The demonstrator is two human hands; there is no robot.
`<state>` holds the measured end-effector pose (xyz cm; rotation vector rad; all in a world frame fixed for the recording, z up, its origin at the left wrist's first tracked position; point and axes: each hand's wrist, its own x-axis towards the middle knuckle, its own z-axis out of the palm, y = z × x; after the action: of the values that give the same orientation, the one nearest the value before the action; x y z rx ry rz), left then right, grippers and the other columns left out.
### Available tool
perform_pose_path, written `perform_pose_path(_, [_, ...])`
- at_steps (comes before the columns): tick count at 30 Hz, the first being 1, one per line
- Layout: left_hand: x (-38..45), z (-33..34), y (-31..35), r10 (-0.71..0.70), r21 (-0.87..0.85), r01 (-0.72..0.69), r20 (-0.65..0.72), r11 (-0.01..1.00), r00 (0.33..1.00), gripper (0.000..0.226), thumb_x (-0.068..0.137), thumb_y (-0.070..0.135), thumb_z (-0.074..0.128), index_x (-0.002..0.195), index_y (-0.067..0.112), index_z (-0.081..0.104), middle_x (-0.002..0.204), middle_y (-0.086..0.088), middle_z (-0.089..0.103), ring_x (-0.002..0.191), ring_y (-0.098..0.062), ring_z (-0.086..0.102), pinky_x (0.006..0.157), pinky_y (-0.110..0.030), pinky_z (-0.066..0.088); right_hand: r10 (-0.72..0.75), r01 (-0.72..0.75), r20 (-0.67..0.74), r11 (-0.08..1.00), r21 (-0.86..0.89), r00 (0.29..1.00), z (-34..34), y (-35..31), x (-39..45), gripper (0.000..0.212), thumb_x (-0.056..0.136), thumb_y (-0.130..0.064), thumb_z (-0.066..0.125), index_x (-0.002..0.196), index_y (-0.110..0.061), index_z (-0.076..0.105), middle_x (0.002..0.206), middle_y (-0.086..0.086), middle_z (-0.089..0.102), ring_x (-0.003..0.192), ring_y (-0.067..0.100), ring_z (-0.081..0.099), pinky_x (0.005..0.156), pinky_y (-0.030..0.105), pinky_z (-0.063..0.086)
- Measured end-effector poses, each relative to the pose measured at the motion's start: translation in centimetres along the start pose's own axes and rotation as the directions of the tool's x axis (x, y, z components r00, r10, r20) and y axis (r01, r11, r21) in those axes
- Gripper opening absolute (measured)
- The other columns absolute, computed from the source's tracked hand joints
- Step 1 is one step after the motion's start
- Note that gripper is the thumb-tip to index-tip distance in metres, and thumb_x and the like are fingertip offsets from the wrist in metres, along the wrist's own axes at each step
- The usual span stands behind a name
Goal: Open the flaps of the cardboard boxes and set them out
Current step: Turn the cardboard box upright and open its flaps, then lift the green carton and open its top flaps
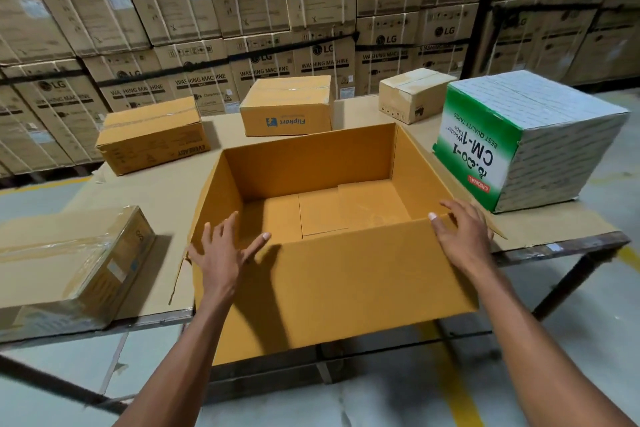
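A large open cardboard box (332,274) stands at the table's near edge, empty, with its flaps folded outward and its near flap hanging down over the edge. My left hand (221,253) is spread with straight fingers at the box's near left corner. At the near right corner my right hand (460,236) lies flat with its fingers over the rim. Neither hand grips anything. Closed, taped boxes sit around it: a long one (152,135) at the back left, a Flipkart box (287,107) behind, a small one (412,94) at the back right.
A white and green CM-1 tape carton (526,139) stands close on the right. A plastic-wrapped box (69,267) lies at the near left. The table (162,198) is covered in cardboard sheet. Stacked washing machine cartons (311,10) wall the background.
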<state>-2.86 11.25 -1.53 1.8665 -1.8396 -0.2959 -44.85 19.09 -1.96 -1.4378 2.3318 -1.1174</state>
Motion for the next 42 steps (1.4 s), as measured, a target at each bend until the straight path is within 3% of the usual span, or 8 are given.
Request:
perform_pose_path(3, [-2.1,1.2,4.1,0.168,-0.167,-0.165,0.006,0.972,0.986,0.098,0.073,0.087,0.049,0.151,0.027,0.040,0.156,-0.008,0.041,0.149,-0.030,0.023,0.118,-0.059,0.018,0.051,-0.047,-0.008,0.964,0.263,0.999,-1.2,0.3,-2.4,0.040,0.095,-0.034,0.064,0.134,-0.030,0.058,0.143,0.001,0.050,0.131,0.021,0.046,0.109,0.047,0.041])
perform_pose_path(7, [-6.1,3.7,10.8,0.344,-0.437,-0.266,0.109,0.859,0.933,0.074,0.084,0.069,0.058,0.148,0.036,0.042,0.150,0.007,0.044,0.137,-0.009,0.034,0.108,-0.037,0.035,0.084,-0.074,-0.005,0.900,0.429,0.996,-2.9,1.2,-4.5,0.034,0.096,-0.033,0.063,0.130,-0.038,0.059,0.142,-0.003,0.050,0.128,0.017,0.048,0.102,0.041,0.046])
perform_pose_path(18, [-15.1,14.1,31.1,0.500,-0.700,-0.158,0.315,0.696,0.807,0.045,0.092,0.050,0.061,0.136,0.042,0.055,0.127,0.023,0.061,0.109,0.008,0.059,0.086,-0.018,0.051,0.234,-0.233,0.071,0.802,0.549,0.970,-11.5,12.5,-4.8,0.035,0.095,-0.027,0.065,0.130,-0.031,0.061,0.116,-0.013,0.067,0.104,0.000,0.063,0.081,0.015,0.049])
perform_pose_path(23, [-17.5,21.3,40.3,0.523,-0.765,-0.085,0.351,0.639,0.777,0.036,0.095,0.037,0.065,0.130,0.035,0.061,0.125,0.019,0.066,0.114,0.003,0.061,0.096,-0.022,0.050,0.256,-0.301,0.160,0.829,0.472,0.953,-16.4,20.4,-2.0,0.034,0.094,-0.032,0.064,0.128,-0.036,0.060,0.112,-0.014,0.067,0.099,0.001,0.065,0.074,0.017,0.048])
perform_pose_path(26, [-17.9,24.1,44.5,0.503,-0.774,-0.069,0.337,0.629,0.796,0.031,0.097,0.036,0.062,0.128,0.032,0.063,0.125,0.015,0.066,0.114,0.003,0.061,0.098,-0.028,0.051,0.253,-0.307,0.182,0.853,0.422,0.950,-18.8,23.9,1.0,0.031,0.094,-0.034,0.064,0.125,-0.038,0.061,0.109,-0.015,0.068,0.096,0.001,0.066,0.071,0.016,0.046])
perform_pose_path(30, [-16.2,26.6,48.2,0.427,-0.776,-0.047,0.294,0.628,0.855,0.036,0.093,0.059,0.056,0.123,0.041,0.065,0.123,0.016,0.064,0.105,0.003,0.061,0.091,-0.033,0.053,0.206,-0.280,0.222,0.878,0.389,0.953,-20.5,26.6,6.2,0.029,0.094,-0.031,0.064,0.122,-0.039,0.061,0.109,-0.017,0.066,0.098,0.000,0.064,0.076,0.016,0.048])
perform_pose_path(34, [-12.2,28.5,51.3,0.369,-0.759,-0.057,0.247,0.649,0.896,0.032,0.096,0.054,0.056,0.122,0.039,0.065,0.129,0.014,0.062,0.114,0.004,0.058,0.091,-0.025,0.048,0.159,-0.222,0.189,0.896,0.385,0.969,-20.8,27.7,12.8,0.028,0.093,-0.026,0.065,0.119,-0.037,0.063,0.107,-0.015,0.065,0.096,0.003,0.064,0.080,0.021,0.052])
perform_pose_path(42, [-0.7,31.0,59.2,0.315,-0.751,-0.160,0.067,0.640,0.947,0.031,0.096,0.049,0.059,0.123,0.036,0.066,0.128,0.013,0.061,0.115,-0.002,0.059,0.097,-0.035,0.052,0.006,-0.053,0.132,0.935,0.351,0.991,-21.7,27.3,26.0,0.033,0.092,-0.024,0.067,0.125,-0.030,0.064,0.109,-0.010,0.068,0.095,0.002,0.063,0.085,0.018,0.049])
